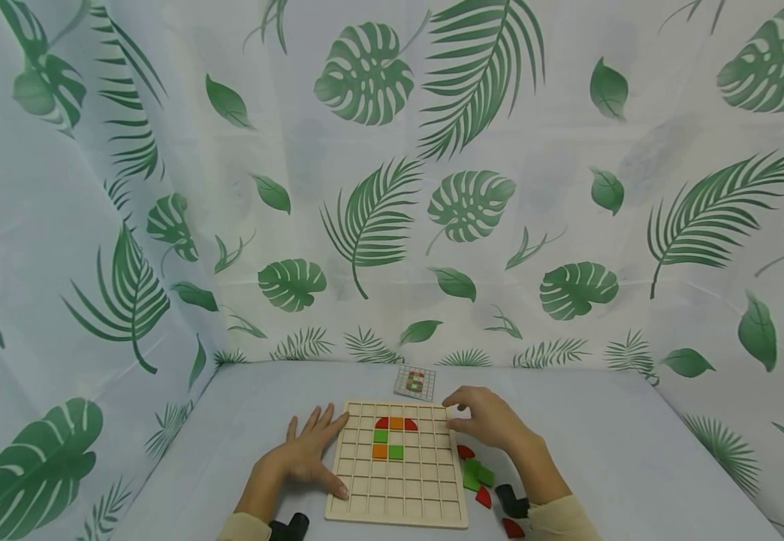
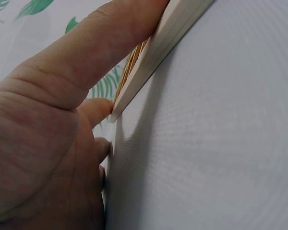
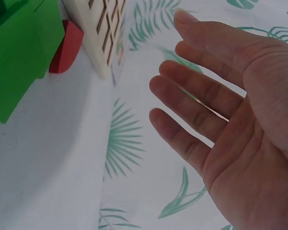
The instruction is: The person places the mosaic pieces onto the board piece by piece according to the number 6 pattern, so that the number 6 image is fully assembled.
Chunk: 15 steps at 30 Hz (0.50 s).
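Observation:
A square wooden grid board [image 1: 426, 488] lies flat on the table. Set in its upper cells are red quarter-round pieces [image 1: 411, 425], orange squares [image 1: 380, 451] and green squares [image 1: 396, 452]. My left hand [image 1: 302, 452] is spread along the board's left side; its thumb [image 2: 101, 45] and index finger touch the edge. At the board's upper right corner is my right hand [image 1: 490, 417], fingers loosely bent and apart. Nothing is held in that hand's palm [image 3: 249, 158] in the right wrist view.
Right of the board lie loose green pieces [image 1: 473, 475] in a small heap and several red pieces [image 1: 483, 497]. A small pattern card [image 1: 415, 382] lies beyond the board's far edge. A leaf-printed cloth [image 1: 365, 315] hangs behind the table.

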Each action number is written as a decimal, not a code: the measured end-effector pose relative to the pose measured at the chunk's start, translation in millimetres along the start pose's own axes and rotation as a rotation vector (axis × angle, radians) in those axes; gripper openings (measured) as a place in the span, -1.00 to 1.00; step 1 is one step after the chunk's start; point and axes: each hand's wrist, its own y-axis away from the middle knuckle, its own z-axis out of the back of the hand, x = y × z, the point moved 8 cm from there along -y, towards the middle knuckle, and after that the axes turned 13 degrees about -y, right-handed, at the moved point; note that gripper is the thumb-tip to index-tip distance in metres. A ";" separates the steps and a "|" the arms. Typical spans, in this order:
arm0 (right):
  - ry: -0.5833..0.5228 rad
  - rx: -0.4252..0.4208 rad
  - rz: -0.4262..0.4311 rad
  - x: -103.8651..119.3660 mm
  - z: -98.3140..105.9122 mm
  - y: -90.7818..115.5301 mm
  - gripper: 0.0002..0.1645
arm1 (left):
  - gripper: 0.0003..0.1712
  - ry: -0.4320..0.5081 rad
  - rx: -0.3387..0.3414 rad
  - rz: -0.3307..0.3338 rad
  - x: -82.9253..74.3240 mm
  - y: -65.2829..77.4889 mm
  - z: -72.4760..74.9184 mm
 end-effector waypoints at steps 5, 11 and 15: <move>-0.019 0.032 0.001 -4.1 1.1 2.0 -0.62 | 0.61 -0.001 -0.001 0.002 0.5 -0.1 0.0; -0.024 0.094 -0.005 -10.2 1.4 4.7 -0.64 | 0.62 0.000 -0.006 -0.009 -0.2 0.7 -0.1; -0.038 0.121 -0.019 -15.3 0.5 6.2 -0.64 | 0.62 -0.002 -0.011 -0.017 -0.9 1.4 0.9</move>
